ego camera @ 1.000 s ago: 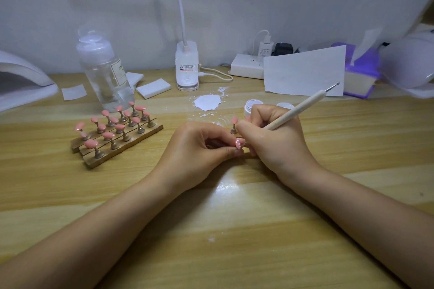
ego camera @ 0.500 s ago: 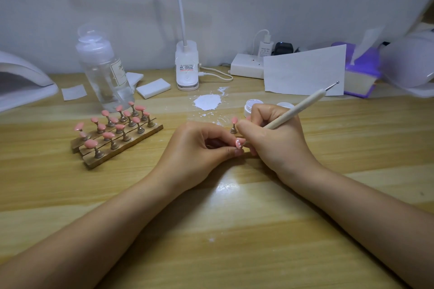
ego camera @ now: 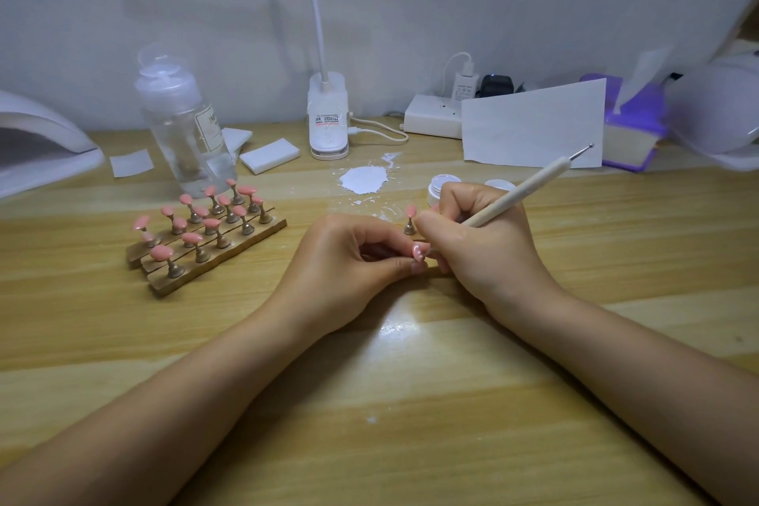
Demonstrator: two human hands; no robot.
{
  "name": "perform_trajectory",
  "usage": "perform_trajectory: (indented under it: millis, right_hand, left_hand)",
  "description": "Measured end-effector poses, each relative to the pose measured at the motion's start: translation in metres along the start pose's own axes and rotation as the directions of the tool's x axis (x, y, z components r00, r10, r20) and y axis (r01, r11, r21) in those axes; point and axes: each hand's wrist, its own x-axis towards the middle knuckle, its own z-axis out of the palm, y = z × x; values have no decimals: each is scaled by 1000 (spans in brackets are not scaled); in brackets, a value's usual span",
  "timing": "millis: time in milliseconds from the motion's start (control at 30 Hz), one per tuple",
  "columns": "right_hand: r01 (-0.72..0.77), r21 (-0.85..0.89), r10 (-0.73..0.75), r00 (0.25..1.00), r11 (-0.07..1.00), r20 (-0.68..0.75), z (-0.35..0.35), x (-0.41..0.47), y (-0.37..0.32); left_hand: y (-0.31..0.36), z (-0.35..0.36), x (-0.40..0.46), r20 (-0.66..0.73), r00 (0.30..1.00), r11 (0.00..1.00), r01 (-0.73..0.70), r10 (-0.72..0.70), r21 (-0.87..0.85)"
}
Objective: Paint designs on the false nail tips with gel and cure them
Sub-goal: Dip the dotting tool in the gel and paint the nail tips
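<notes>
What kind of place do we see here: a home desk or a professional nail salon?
Probably a home or small nail-art desk; a salon cannot be excluded. Rows of pink nail tips on stands sit on a wooden table, white curing lamps stand at both sides, and the right hand holds a dotting tool.

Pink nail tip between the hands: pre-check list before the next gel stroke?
1. Pink false nail tip held in left hand fingertips: ok.
2. Beige dotting pen gripped by right hand: ok.
3. Pen's working end on the tip: cannot tell, hidden by fingers.
4. Gel loaded on the pen: cannot tell.
5. Small white gel jar open behind the right hand: ok.
6. White curing lamp at the wooden table's left edge: ok; powered or not, cannot tell.
</notes>
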Motion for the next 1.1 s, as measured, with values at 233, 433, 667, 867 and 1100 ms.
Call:
perform_trajectory:
  millis: [233, 433, 667, 867, 1100]
  right_hand:
    - [8, 4, -8, 1000, 1000, 17, 0, 0, 0]
    - [6, 19, -7, 999, 1000, 31, 0, -1, 0]
    - [12, 33, -13, 999, 999, 38, 0, -1, 0]
    - [14, 7, -14, 1000, 1000, 7, 0, 1, 2]
    - [10, 99, -1, 996, 995, -89, 0, 0, -5]
  left_hand:
    - [-1, 0, 0, -3, 1000, 1000, 6, -6, 7]
    - [0, 0, 0, -4, 1000, 1000, 10, -10, 0]
    - [0, 0, 0, 0, 1000, 1000, 10, -10, 4]
    - [0, 0, 0, -3, 1000, 1000, 11, -11, -1]
    - [-1, 0, 0, -19, 999, 999, 32, -32, 0]
